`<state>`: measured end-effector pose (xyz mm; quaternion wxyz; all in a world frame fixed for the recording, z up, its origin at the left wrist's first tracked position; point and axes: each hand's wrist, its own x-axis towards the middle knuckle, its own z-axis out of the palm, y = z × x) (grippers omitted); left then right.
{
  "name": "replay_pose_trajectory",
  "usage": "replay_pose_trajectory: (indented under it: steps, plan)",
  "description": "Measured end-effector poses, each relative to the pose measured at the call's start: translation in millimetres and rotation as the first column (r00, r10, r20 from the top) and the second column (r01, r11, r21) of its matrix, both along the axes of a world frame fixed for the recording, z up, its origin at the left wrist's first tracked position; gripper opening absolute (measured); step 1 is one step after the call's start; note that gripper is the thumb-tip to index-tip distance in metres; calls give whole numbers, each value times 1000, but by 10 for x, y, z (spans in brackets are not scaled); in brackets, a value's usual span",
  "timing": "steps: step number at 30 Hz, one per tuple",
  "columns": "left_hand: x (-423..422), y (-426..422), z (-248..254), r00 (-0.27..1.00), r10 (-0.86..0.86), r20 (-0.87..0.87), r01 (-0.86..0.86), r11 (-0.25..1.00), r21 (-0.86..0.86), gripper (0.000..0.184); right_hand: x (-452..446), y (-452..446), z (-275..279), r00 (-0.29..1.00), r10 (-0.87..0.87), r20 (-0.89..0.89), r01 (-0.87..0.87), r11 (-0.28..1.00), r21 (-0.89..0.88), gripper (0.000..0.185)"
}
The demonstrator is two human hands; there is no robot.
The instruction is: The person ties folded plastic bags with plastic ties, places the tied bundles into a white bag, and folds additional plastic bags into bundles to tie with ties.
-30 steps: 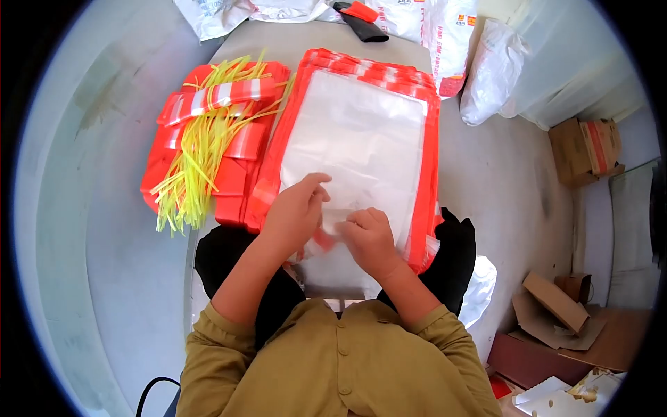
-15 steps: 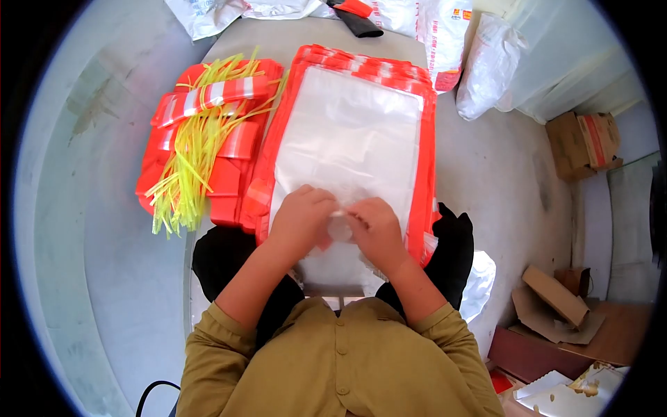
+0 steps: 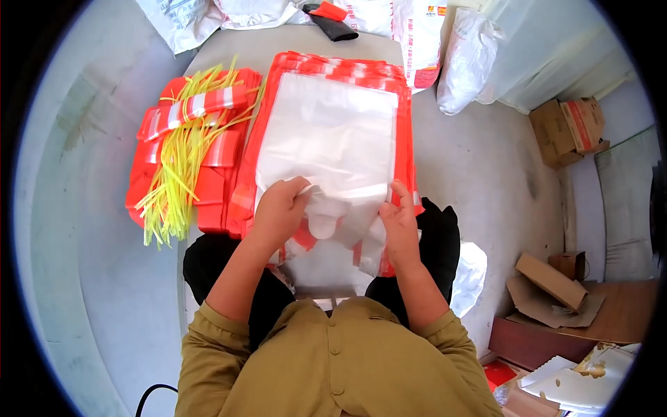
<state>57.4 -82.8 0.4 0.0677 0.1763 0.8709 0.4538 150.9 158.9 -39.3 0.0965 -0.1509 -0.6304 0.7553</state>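
Observation:
A whitish translucent plastic bag (image 3: 330, 132) lies flat on a thick stack of red-and-white plastic bags (image 3: 406, 132). My left hand (image 3: 279, 208) pinches the near edge of the whitish bag at its left side, fingers closed. At the right side, my right hand (image 3: 401, 221) has thumb and fingers on the same edge. Between the hands the plastic is lifted and wrinkled, and a rounded flap hangs down there. Left of the stack sit folded red bags (image 3: 212, 187) with a bunch of yellow strips (image 3: 174, 177) across them.
White printed sacks (image 3: 420, 42) stand along the table's far side, near a black and red item (image 3: 332, 24). A stuffed white bag (image 3: 469, 62) is at the back right. Cardboard boxes (image 3: 568, 132) and flattened cardboard (image 3: 556, 295) lie to the right.
My hands have moved apart from close together at the middle of the bag's near edge, the right one outward to the right. The view has shifted slightly.

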Motion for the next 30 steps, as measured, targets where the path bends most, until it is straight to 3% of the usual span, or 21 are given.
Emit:
replay_pose_trajectory:
  steps: [5,10,13,17,19,21,25,30]
  plan:
    - [67,54,192,994,50,94,-52,999,16,17,45,-78,-96,998,61,-2,-57,949,309,63]
    - [99,10,-28,976,-44,-211,30,997,-71,17,460,-87,-227,987,156,43,-158,875,458,61]
    - [161,-5,-137,930,-101,-354,77,994,-80,22,619,-3,-265,973,227,48,-226,877,425,51]
    - [184,-15,-293,853,-178,-490,135,983,-122,25,576,8,10,961,244,127,-256,962,91,37]
    - [180,-23,-322,821,-206,-532,157,978,-136,23,464,-12,215,938,267,220,-264,963,-45,35]
    - [180,-41,-330,805,-220,-552,165,975,-149,23,299,10,374,893,320,318,-313,947,-74,36]
    - [185,-45,-353,802,-233,-550,162,971,-175,23,-36,45,379,871,438,223,-384,890,-246,42]
    - [174,-70,-357,809,-253,-530,180,966,-187,30,-249,96,91,830,511,224,-519,854,-24,39]
